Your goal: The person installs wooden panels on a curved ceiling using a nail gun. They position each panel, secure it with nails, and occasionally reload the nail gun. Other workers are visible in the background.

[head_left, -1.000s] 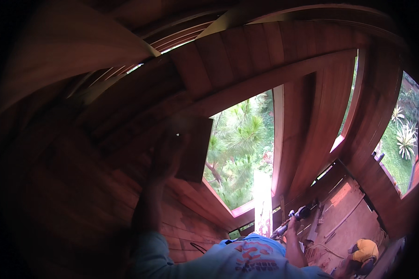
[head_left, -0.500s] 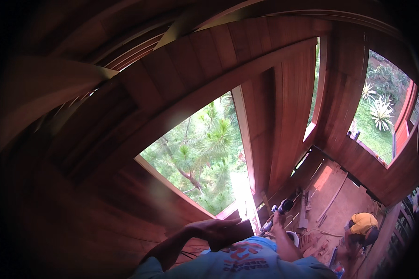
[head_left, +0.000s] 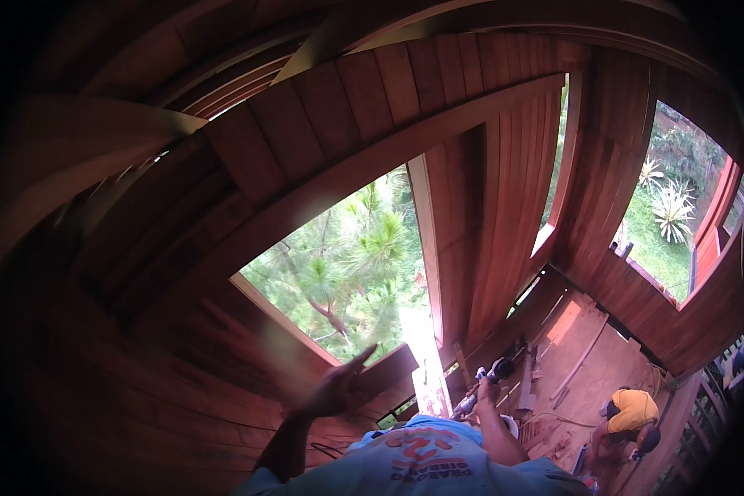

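Reddish-brown wood is lining the walls around the 2 hands I am watching from the head camera. The bare right hand (head_left: 486, 395) is gripping a silver-and-black handheld power tool (head_left: 498, 369) with a rounded dark end. I am seeing its fingers closing around the body, and the tool is sitting right of the bright white, narrow upright plank (head_left: 428, 364), above the floor.

The bare left hand (head_left: 332, 393) is reaching up at the lower left of the pale wooden window frame (head_left: 426, 248), 1 digit pointing up and right. A dark brown piece of wood (head_left: 393, 370) is lying just beside its fingers, but I am not able to tell whether the hand is gripping it or standing open against it.

A light blue printed shirt (head_left: 422, 463) is filling the lower edge, between the forearms. On my right, a long thin wooden strip (head_left: 581, 361) is lying across the reddish plank floor (head_left: 599, 331), and a pale cord (head_left: 574, 422) is curving nearby. Well apart from both hands, a co-worker in a yellow shirt (head_left: 634, 409) is bending low over the floor.
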Demonstrator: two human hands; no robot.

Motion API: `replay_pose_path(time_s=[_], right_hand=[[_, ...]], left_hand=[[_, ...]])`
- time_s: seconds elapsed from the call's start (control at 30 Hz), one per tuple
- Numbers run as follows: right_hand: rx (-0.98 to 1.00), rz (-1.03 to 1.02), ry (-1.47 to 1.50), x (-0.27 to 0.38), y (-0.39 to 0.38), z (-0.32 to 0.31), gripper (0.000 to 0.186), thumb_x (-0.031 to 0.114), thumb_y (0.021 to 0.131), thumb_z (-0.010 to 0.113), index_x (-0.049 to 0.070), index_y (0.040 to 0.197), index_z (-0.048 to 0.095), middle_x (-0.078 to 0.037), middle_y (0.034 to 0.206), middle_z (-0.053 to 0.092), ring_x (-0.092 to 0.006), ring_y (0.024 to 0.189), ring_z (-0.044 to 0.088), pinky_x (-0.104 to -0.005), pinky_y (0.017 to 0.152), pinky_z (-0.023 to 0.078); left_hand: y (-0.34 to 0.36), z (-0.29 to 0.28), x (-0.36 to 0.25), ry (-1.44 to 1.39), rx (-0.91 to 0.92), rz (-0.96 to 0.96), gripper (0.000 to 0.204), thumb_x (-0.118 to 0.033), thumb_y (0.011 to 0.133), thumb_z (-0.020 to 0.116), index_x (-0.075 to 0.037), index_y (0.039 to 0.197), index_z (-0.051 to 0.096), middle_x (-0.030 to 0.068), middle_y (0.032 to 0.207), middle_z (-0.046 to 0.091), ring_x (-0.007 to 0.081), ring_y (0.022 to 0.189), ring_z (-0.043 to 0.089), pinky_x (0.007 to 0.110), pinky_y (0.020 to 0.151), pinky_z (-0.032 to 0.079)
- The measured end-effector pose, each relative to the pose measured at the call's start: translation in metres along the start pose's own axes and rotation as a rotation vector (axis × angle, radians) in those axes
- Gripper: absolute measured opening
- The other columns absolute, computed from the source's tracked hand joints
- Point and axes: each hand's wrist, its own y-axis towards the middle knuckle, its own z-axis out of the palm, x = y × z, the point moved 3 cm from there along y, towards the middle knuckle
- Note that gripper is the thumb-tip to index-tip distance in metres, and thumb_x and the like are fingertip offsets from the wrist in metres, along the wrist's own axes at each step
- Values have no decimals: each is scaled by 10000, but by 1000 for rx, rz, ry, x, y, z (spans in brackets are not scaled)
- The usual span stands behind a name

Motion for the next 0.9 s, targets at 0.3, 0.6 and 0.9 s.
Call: replay_pose_path(time_s=[0.3,0.6,0.9], right_hand=[[-8,21,23,1,-2,-2,177,156,850,593,17,891,491,-68,560,509,-199,380,515,-370,393,497],[21,-6,-2,5,-16,10,199,153,840,582,-10,891,481,-73,579,501,-197,409,510,-341,400,479],[8,26,30,6,-20,13,185,120,840,587,3,964,513,-76,543,503,-209,387,523,-379,387,500]], left_hand=[[-27,-113,-21,-390,-934,156,329,-118,890,644,6,1193,615,16,815,641,138,701,627,274,619,519],[3,46,-6,-890,-466,-168,197,-54,854,671,28,1029,628,65,860,658,143,801,617,290,735,492],[-29,6,61,-397,-97,-25,341,-69,813,727,19,1126,624,42,914,669,116,773,634,294,643,521]])
